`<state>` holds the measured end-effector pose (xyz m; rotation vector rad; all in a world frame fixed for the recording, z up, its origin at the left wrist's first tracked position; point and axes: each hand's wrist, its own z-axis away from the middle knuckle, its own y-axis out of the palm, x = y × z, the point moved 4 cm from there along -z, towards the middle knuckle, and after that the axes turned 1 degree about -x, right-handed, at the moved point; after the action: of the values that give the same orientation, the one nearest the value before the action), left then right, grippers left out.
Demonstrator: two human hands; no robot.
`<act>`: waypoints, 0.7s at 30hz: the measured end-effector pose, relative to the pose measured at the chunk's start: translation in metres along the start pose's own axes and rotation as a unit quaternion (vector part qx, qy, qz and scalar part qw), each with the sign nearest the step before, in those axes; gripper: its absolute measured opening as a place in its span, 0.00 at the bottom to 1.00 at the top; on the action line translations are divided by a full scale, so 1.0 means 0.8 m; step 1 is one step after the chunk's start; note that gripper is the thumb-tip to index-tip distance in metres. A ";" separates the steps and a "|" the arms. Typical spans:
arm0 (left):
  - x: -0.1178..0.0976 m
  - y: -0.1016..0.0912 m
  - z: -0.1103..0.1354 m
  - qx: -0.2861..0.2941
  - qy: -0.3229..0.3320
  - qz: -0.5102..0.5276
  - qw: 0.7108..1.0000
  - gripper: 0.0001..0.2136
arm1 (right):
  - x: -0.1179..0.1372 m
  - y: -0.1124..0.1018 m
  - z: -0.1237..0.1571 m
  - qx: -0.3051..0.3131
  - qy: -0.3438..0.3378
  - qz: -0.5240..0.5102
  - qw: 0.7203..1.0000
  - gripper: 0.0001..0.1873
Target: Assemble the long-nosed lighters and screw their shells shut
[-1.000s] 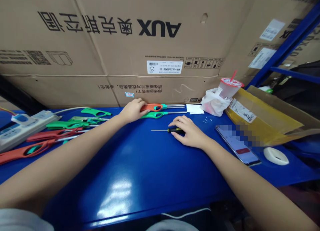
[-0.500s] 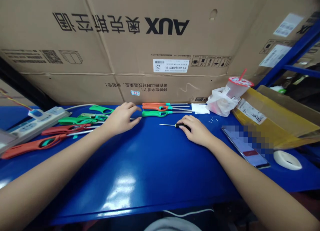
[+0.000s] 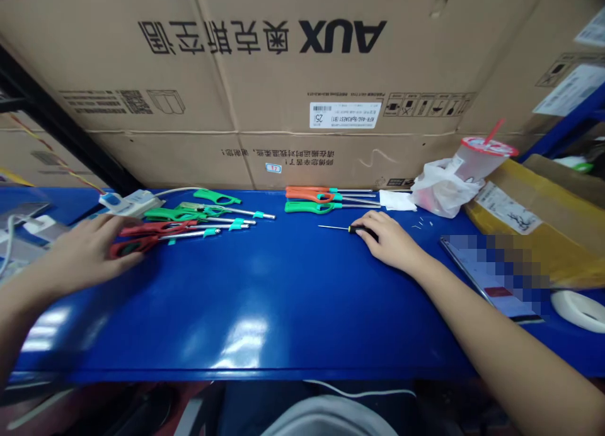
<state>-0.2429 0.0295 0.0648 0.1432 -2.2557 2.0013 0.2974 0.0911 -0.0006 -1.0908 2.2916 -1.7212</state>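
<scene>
My left hand reaches to the left end of a pile of long-nosed lighters in red and green, and its fingers close round the handle of a red lighter. My right hand lies on the blue table with its fingers curled over the black and yellow handle of a thin screwdriver, whose shaft points left. Three more lighters, two orange and one green, lie side by side by the cardboard box, just beyond the right hand.
A big AUX cardboard box walls off the back. A power strip lies at the left. At the right are a plastic bag with a sealed cup, a phone, a tape roll and a yellow box.
My left hand let go of the orange lighter by the box and swept left to the red lighter in the pile. The view turned left. My right hand stayed on the screwdriver.
</scene>
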 end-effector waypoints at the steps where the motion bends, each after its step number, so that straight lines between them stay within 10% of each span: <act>1: 0.011 0.005 0.003 0.038 -0.003 0.013 0.999 0.34 | 0.000 0.000 0.000 0.001 0.002 -0.001 1.000 0.13; 9: 0.017 0.029 0.017 0.096 0.016 0.211 0.973 0.36 | -0.002 0.002 0.001 0.000 0.021 0.008 1.000 0.13; 21: -0.126 0.016 0.047 0.014 0.153 0.303 0.940 0.13 | -0.019 -0.007 0.002 -0.006 0.050 0.020 0.999 0.12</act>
<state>-0.1465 -0.0077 0.0322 -0.9028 -2.2315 2.1082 0.3119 0.0981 -0.0014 -0.9740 2.3683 -1.7883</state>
